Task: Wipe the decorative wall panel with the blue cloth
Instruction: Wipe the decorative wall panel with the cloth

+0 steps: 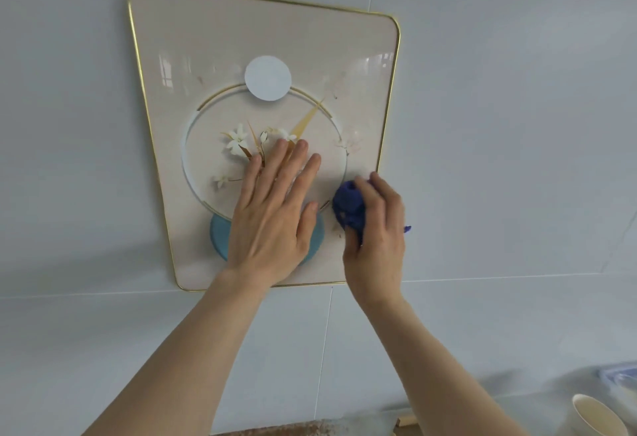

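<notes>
the wall panel (193, 56) hangs on a pale tiled wall (517, 125), a cream board with rounded corners and a thin gold rim, seen from below so it looks wider at the top. printed on it are a large ring, white flowers (237, 141) with gold leaves, a white disc (268, 78) at the top of the ring and a light blue disc (219, 234) at its bottom. the blue cloth (349, 206) is bunched into a ball and pressed against the lower right part of the panel, just inside the gold rim. the right hand (377, 229) holds it, fingers curled tight around the wad, with a small tail of cloth poking out past the outer edge of the hand. the left hand (275, 208) lies flat on the middle of the panel, fingers straight and slightly spread, the tips reaching the flowers and the palm covering part of the blue disc; it holds nothing. the two hands sit just beside each other without touching. both forearms are bare and reach up from the bottom of the view. in the lower right corner a paper cup (598, 415) stands near a blurred blue-edged container (620, 375).
</notes>
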`<state>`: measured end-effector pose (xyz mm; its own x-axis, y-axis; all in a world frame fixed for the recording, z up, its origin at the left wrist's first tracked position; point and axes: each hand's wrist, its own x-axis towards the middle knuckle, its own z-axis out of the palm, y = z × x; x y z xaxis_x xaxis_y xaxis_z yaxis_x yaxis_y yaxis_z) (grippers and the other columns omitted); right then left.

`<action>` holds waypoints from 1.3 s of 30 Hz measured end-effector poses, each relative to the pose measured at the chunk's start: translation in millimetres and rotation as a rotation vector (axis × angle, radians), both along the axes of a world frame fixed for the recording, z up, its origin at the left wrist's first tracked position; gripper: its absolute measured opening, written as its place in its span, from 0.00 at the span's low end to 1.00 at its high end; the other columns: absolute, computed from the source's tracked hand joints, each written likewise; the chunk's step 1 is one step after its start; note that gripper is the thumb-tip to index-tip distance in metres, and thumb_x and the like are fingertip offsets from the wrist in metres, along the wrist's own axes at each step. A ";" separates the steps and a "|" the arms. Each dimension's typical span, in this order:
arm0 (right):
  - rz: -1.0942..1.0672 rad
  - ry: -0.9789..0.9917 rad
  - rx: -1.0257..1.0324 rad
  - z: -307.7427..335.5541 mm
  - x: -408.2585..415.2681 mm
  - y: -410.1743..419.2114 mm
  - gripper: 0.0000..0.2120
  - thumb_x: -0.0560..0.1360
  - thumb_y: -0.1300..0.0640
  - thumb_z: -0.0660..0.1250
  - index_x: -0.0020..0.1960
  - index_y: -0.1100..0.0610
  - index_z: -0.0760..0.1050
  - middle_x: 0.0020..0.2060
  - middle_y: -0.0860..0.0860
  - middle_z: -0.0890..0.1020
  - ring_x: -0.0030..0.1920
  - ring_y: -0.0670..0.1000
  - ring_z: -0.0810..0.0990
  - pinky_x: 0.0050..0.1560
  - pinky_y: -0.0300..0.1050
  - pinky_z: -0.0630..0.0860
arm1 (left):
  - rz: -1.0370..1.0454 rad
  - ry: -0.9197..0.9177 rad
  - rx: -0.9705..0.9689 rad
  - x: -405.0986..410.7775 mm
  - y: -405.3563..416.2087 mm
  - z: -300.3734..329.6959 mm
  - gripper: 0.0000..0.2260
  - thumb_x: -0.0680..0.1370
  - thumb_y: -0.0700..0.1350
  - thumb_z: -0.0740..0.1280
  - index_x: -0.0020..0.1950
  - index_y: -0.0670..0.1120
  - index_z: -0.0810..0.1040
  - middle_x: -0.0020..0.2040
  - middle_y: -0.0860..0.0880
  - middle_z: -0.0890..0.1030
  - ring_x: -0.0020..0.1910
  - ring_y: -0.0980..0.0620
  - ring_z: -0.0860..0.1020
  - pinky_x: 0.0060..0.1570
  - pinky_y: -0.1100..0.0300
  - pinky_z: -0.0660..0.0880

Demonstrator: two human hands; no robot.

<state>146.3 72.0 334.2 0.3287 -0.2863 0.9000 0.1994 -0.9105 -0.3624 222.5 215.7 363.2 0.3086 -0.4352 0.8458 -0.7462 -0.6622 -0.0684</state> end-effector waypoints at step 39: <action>-0.203 0.084 -0.319 -23.1 -0.9 -20.4 0.28 0.71 0.79 0.70 0.64 0.56 0.82 0.66 0.56 0.81 0.73 0.59 0.75 0.34 0.48 0.81 | 0.075 -0.157 -0.082 22.2 -12.5 -11.3 0.26 0.84 0.48 0.58 0.83 0.46 0.59 0.84 0.48 0.58 0.84 0.44 0.54 0.82 0.42 0.51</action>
<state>145.5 51.6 311.1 0.3707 -0.0631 0.9266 -0.0153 -0.9980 -0.0619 244.7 203.2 351.9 0.1991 -0.3439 0.9176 -0.6793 -0.7233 -0.1237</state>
